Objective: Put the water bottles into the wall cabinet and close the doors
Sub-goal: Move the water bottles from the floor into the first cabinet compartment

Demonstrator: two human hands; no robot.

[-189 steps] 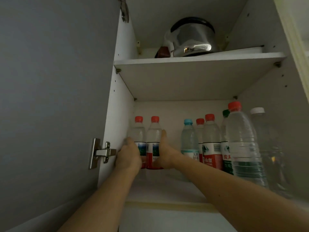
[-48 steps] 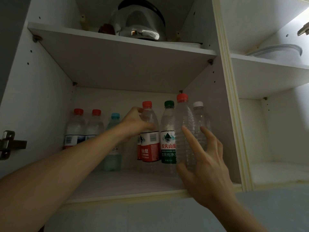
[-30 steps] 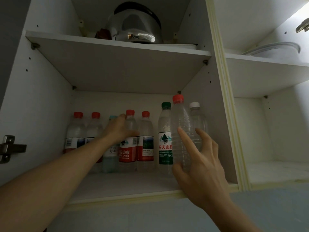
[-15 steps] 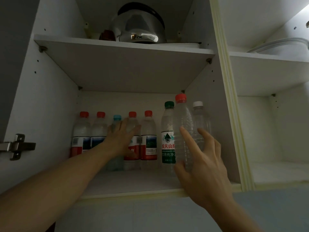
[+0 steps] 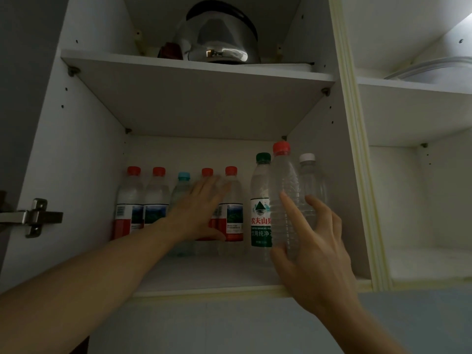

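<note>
The left hand (image 5: 201, 213) has let go of the red-capped bottle (image 5: 231, 210) it slid leftward along the shelf; that bottle now stands just right of its flat, spread fingers, closing the gap beside the blue-capped bottle (image 5: 181, 198), which those fingers partly cover.

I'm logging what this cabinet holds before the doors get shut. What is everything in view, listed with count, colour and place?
Small red-capped bottles: four, clear, red labels, lower shelf left and middle.
Blue-capped bottle: one, clear, between them.
Green-capped bottle: one, green and white label, right of the row.
Tall red-capped bottle: one, clear, front right.
White-capped bottle: one, clear, far right.
Kettle: one, shiny metal, upper shelf.
Hinge: one, metal, left edge.
Left hand: open, fingers spread over the middle bottles.
Right hand: open, forefinger at the tall bottle.
</note>
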